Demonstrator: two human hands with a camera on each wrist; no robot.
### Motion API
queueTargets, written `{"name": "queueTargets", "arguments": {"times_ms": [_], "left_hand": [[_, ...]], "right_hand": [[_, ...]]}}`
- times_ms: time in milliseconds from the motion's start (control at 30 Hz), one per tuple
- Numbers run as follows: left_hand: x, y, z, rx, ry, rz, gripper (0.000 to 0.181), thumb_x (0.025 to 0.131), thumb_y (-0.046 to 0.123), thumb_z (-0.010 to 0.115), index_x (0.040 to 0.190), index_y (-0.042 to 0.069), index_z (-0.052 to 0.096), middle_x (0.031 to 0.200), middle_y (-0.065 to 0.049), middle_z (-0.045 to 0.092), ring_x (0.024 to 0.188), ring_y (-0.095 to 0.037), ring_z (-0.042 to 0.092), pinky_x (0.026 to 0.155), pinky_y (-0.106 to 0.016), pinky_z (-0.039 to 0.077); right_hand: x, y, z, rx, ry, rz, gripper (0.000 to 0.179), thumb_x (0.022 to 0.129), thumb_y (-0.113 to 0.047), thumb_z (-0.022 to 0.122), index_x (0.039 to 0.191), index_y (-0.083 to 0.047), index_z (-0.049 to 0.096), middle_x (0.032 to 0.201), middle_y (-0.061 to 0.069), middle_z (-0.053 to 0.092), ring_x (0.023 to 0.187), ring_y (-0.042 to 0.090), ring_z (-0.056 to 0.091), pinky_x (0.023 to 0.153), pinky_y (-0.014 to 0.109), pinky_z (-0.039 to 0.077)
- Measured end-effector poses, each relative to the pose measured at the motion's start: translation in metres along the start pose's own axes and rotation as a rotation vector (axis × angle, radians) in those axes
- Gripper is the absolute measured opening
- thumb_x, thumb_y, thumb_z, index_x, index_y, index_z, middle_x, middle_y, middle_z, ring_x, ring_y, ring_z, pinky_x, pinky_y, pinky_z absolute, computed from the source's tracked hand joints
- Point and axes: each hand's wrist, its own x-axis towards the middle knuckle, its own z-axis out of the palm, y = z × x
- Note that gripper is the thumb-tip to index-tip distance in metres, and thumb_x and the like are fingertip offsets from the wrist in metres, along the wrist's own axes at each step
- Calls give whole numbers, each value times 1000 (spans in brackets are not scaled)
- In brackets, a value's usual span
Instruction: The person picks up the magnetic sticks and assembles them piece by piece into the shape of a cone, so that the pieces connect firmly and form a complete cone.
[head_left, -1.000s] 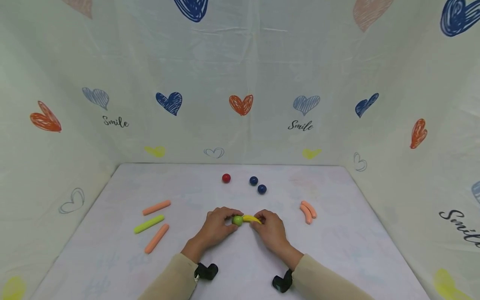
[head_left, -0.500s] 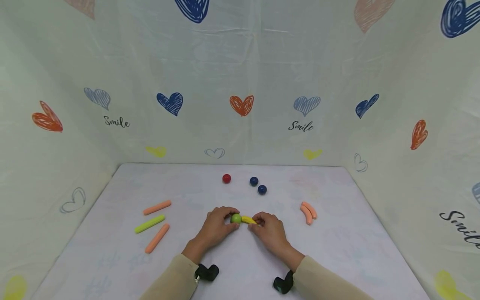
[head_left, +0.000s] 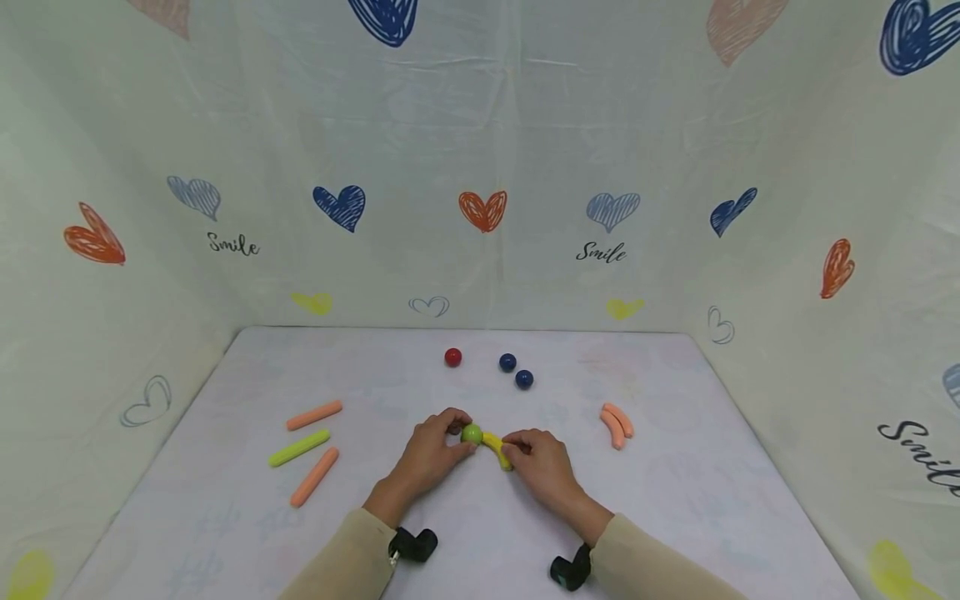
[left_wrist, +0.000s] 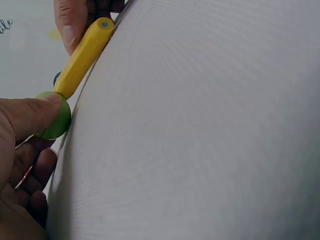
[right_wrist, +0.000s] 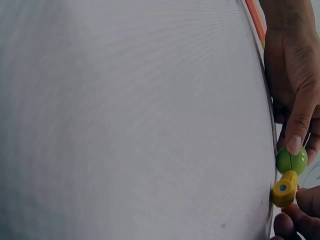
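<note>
A yellow curved stick with a small round bluish-grey insert in its end meets a green ball that shows a seam. My left hand pinches the ball, its thumb on the near side in the left wrist view. My right hand has its thumb and forefinger at the stick's right side. In the head view the stick slants from the ball toward the near right. I cannot tell whether the right fingers grip the stick or just touch its side.
A red ball and two dark blue balls sit farther back. On the left lie a lime green stick and two orange sticks. Two curved orange sticks lie to the right. Heart-printed cloth surrounds the table.
The yellow stick has swung its free end toward me and the right fingers have shifted to its side. The green ball has moved slightly left and away, still in my left hand.
</note>
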Motion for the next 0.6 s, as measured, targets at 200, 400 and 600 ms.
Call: {"name": "queueTargets", "arguments": {"times_ms": [200, 400, 600], "left_hand": [[0, -1, 0, 3, 19, 67, 35, 94, 17, 81, 128, 18, 73, 120, -1, 64, 111, -20, 63, 97, -46, 55], [0, -3, 0, -1, 4, 93, 36, 95, 14, 79, 130, 17, 73, 120, -1, 70, 112, -21, 65, 100, -49, 54], [-3, -1, -3, -61, -49, 5, 31, 97, 18, 76, 127, 15, 67, 126, -3, 70, 124, -26, 63, 109, -53, 49]], "right_hand": [[-4, 0, 2, 33, -31, -42, 17, 97, -23, 75, 108, -11, 80, 95, -3, 72, 87, 13, 59, 77, 30, 49], [-7, 0, 10, 25, -31, -111, 18, 93, -26, 80, 104, -11, 80, 88, -7, 71, 80, 6, 58, 76, 29, 46], [-9, -5, 15, -16, -25, -141, 17, 91, -28, 82, 101, -15, 80, 84, -11, 70, 81, 5, 57, 89, 43, 40]]}}
